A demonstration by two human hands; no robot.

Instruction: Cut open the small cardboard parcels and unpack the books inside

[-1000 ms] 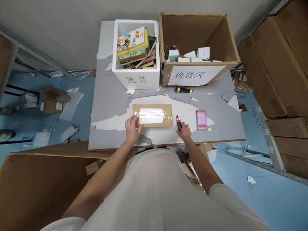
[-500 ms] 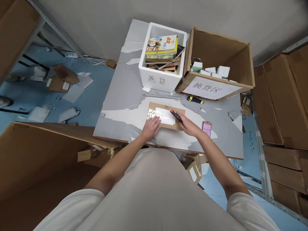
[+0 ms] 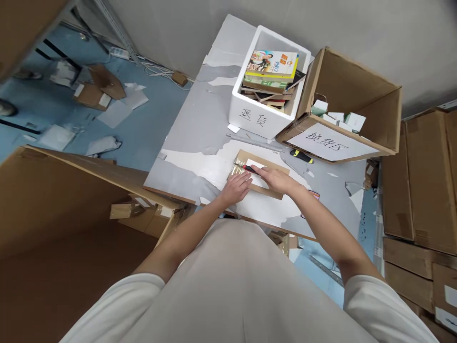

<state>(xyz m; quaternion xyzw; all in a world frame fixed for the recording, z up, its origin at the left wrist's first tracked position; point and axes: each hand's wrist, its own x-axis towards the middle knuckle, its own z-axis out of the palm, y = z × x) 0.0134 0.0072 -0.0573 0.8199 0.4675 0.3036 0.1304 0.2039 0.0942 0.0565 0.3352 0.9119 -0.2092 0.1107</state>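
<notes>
A flat cardboard box (image 3: 266,190) with a white label and shiny tape lies on the worn table (image 3: 185,124). My left hand (image 3: 237,187) rests flat on the box's left near part, its fingers stretched out. In my right hand (image 3: 274,179) is a red and black utility knife (image 3: 249,168), gripped from above. The knife lies low over the box, its tip end at the taped left part; whether the blade cuts the tape I cannot tell. Behind my right forearm a phone (image 3: 314,195) is partly hidden.
A white foam box (image 3: 262,123) of books stands at the back, beside an open cardboard carton (image 3: 374,105) holding small white boxes. A yellow and black cutter (image 3: 302,156) lies before the carton. A large open carton (image 3: 71,190) stands left; stacked boxes (image 3: 414,176) stand right.
My right hand has moved the knife leftward across the box, from the right part to the taped left end. My left hand stays on the box. The whole view has shifted and turned.
</notes>
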